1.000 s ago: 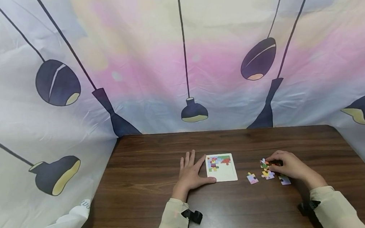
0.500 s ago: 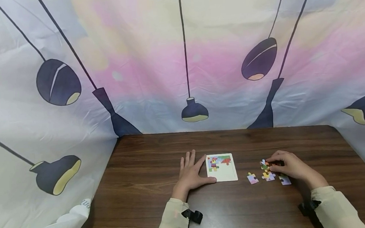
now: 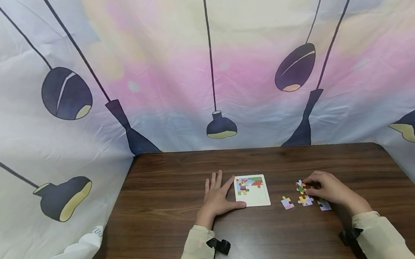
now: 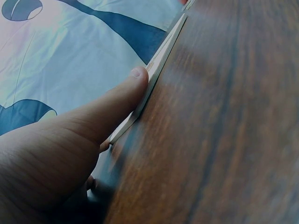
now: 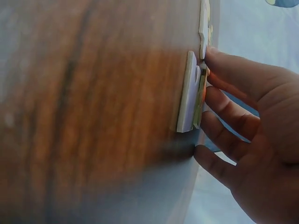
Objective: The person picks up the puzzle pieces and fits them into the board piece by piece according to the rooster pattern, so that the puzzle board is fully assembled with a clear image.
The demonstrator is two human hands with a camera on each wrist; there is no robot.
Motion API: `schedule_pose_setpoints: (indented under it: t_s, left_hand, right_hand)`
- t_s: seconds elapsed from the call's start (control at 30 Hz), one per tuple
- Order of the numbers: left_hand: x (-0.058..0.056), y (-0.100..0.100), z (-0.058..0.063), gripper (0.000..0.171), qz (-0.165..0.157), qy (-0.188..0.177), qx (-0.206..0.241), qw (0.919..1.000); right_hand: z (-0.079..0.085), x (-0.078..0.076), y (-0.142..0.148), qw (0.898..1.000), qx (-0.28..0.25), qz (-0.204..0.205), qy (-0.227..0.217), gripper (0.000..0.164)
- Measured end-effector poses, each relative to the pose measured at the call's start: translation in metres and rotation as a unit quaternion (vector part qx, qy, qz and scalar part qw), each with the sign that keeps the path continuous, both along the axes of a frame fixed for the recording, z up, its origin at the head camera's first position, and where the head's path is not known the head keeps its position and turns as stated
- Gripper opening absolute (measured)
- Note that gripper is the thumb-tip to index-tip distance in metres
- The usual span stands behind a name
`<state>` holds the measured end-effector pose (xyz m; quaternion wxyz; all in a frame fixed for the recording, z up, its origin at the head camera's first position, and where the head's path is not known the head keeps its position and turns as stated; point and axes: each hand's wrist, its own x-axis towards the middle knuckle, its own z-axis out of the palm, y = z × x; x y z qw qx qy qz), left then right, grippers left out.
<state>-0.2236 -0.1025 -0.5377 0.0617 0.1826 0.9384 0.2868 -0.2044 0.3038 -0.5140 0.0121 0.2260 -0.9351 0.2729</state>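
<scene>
A square puzzle board (image 3: 257,199) with a white frame lies on the table, partly filled with coloured pieces along its top and left. My left hand (image 3: 215,200) steadies its left side, fingers spread and straight. In the left wrist view, the thumb (image 4: 138,77) presses against the board's edge (image 4: 159,58). To the right, my right hand (image 3: 329,188) pinches a small colourful puzzle piece (image 3: 300,186) between thumb and curled fingers. Its palm side hides part of the group. In the right wrist view, the right hand's fingertips sit close beside a lilac piece (image 5: 188,100).
Loose puzzle pieces lie around the right hand: a pink one (image 3: 287,202), a yellow and lilac one (image 3: 305,200) and a lilac one (image 3: 324,205). A brown wooden table (image 3: 276,238) carries everything. Behind it hangs a cloth (image 3: 174,87) printed with lamps.
The colourful piece at the right hand's fingertips has shifted and turned slightly. My left hand and the board stay in place.
</scene>
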Motion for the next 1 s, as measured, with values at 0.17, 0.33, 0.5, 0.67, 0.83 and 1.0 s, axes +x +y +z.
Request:
schedule_pose_setpoints:
  t_s: [0.17, 0.33, 0.5, 0.67, 0.83, 1.0]
  left_hand:
    - [0.0, 0.0, -0.001, 0.107, 0.0, 0.001, -0.002, 1.0]
    - [0.0, -0.001, -0.001, 0.107, -0.001, 0.001, -0.004, 1.0]
    - [0.0, -0.001, -0.001, 0.106, -0.003, 0.001, 0.001, 1.0]
    - [0.0, -0.001, 0.0, 0.106, -0.003, 0.002, 0.0, 1.0]
    - [0.0, 0.0, 0.001, 0.106, -0.002, 0.001, 0.0, 1.0]
    - [0.001, -0.001, 0.001, 0.106, 0.001, -0.001, 0.0, 1.0]
  right_hand:
    - [0.001, -0.001, -0.003, 0.999, 0.027, 0.004, 0.016, 0.021]
    - [0.002, -0.004, -0.007, 0.998, 0.054, 0.005, 0.028, 0.015]
    - [0.001, -0.004, -0.007, 0.999, 0.048, 0.0, 0.025, 0.015]
    - [0.002, -0.003, -0.007, 0.999, 0.04, -0.003, 0.023, 0.016]
    - [0.004, -0.005, -0.01, 0.999, 0.03, -0.002, 0.015, 0.018]
    - [0.004, -0.01, -0.02, 1.0, 0.014, 0.005, -0.006, 0.018]
